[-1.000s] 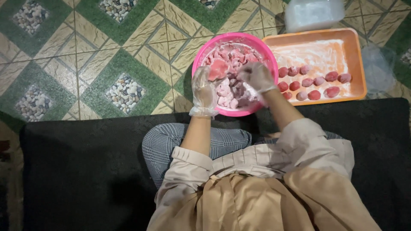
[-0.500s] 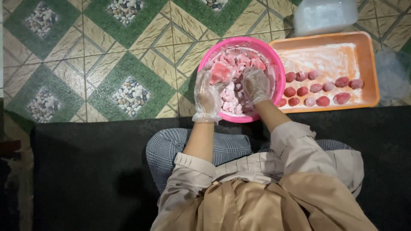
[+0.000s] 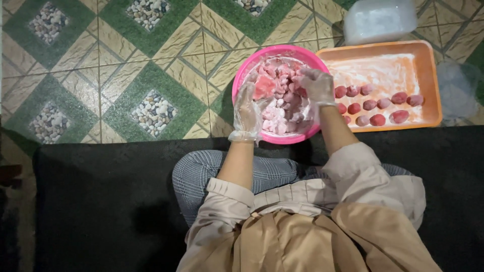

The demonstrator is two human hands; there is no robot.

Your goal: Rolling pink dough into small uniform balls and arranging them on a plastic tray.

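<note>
Inside the pink bowl (image 3: 242,75) on the tiled floor (image 3: 101,75), both gloved hands work among floured pink pieces (image 3: 282,108). Left hand (image 3: 249,108) holds a pink lump (image 3: 263,86), fingers curled on it; right hand (image 3: 317,85) has fingers closed on another piece. Right of the bowl, an orange tray (image 3: 428,75) carries reddish balls (image 3: 378,106); beyond it sits a clear container (image 3: 378,20).
</note>
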